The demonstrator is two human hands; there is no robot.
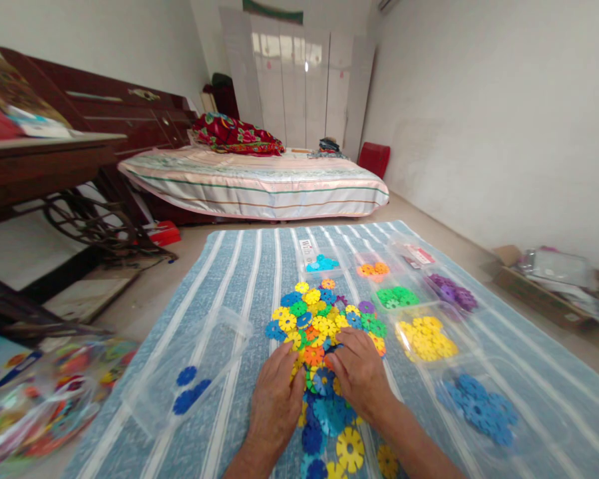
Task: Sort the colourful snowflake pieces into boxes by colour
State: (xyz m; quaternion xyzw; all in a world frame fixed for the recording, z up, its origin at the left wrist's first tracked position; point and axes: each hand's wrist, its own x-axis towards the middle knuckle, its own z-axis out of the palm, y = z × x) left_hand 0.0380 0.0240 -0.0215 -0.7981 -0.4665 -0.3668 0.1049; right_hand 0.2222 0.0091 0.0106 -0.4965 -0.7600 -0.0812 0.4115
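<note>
A heap of notched plastic snowflake discs (324, 324) in yellow, blue, green, orange and purple lies on the striped cloth. My left hand (277, 392) rests at the heap's near left side, thumb apart from the fingers, with no disc visible in it. Over the right part of the heap, my right hand (362, 372) has its fingers and thumb bent together beside dark blue and orange discs. What lies between those fingertips is hidden. Loose blue and yellow discs, among them a large yellow disc (350, 450), spread between my forearms.
Clear boxes on the right hold yellow discs (426, 338), blue discs (479, 406), green discs (397, 297), purple discs (452, 293), orange discs (373, 269) and light blue discs (322, 263). Left stands a clear box (150, 392) with dark blue discs. Beyond is a bed (259, 183).
</note>
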